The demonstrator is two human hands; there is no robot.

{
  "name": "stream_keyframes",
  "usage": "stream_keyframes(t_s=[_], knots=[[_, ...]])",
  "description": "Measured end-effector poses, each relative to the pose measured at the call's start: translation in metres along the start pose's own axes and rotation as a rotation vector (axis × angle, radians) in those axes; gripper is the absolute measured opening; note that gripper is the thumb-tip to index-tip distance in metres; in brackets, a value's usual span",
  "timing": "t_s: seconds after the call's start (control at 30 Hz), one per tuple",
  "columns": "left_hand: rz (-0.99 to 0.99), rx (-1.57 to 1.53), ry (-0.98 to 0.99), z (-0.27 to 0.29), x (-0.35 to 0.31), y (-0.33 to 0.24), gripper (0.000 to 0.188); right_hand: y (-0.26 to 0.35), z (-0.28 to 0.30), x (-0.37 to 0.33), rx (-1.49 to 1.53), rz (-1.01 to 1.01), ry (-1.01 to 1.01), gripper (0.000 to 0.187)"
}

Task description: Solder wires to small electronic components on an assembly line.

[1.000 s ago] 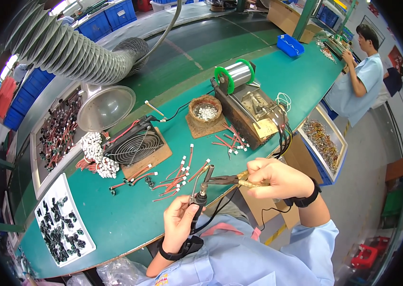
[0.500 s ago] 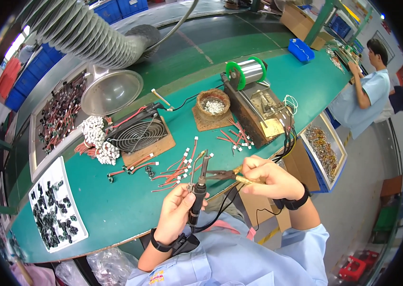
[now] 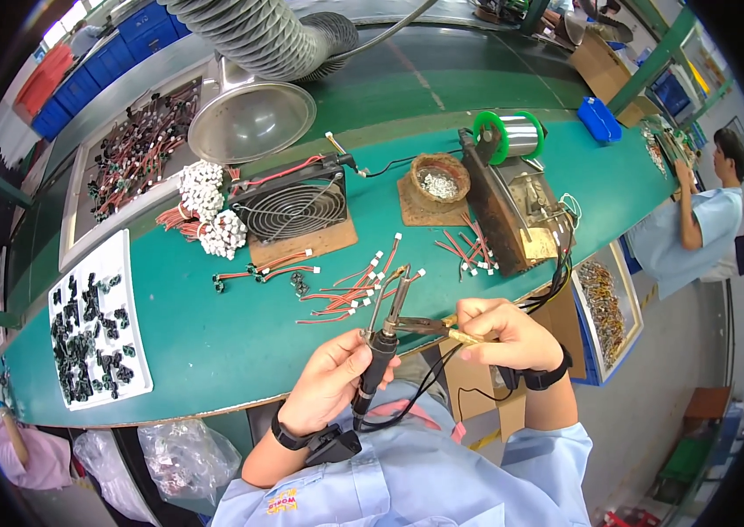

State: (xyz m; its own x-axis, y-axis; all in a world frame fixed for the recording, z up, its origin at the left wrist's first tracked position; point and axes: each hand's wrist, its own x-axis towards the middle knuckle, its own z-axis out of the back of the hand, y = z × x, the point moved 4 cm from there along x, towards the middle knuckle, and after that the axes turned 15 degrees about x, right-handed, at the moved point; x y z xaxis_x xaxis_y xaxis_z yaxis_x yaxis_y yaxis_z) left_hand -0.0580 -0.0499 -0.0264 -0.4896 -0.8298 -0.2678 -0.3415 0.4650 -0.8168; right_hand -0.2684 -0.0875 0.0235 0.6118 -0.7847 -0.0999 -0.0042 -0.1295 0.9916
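1. One left hand (image 3: 334, 378), fingers clamped on one soldering iron (image 3: 379, 356), right at the table (image 3: 196, 338) edge!
2. One right hand (image 3: 521, 340), fingers wrapped round one pair of pliers (image 3: 427, 326), nose at the iron.
3. Beyond: one fan (image 3: 297, 211), one bowl (image 3: 436, 162), one spool (image 3: 519, 138).

Before you stretches a green tabletop (image 3: 187, 338): on your left a white tray (image 3: 114, 249), then bundled white-connector leads (image 3: 203, 186), a brown fan board (image 3: 337, 237), loose red-and-black wire leads (image 3: 345, 299), a brown bowl board (image 3: 412, 211), a dark spool stand (image 3: 493, 209) and, farther off to your right, a blue bin (image 3: 598, 121).
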Motion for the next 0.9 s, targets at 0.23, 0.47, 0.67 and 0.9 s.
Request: stream_keyframes(t_s=[0.23,0.47,0.67,0.9], knots=[[-0.440,0.666,-0.433,-0.018,-0.008,-0.012,0.024,0.021,-0.013,-0.013,-0.188,0.065,-0.109,0.030],[-0.464,0.768,-0.513,-0.015,-0.003,-0.004,0.025,0.024,-0.036,-0.027,-0.540,0.146,-0.328,0.028],[-0.030,0.024,-0.045,0.004,0.007,0.001,0.025,0.003,-0.001,-0.024,-0.177,0.066,-0.210,0.025],[0.035,-0.207,0.303,-0.004,0.009,0.014,0.033,-0.012,0.003,-0.012,0.081,0.002,-0.077,0.025]])
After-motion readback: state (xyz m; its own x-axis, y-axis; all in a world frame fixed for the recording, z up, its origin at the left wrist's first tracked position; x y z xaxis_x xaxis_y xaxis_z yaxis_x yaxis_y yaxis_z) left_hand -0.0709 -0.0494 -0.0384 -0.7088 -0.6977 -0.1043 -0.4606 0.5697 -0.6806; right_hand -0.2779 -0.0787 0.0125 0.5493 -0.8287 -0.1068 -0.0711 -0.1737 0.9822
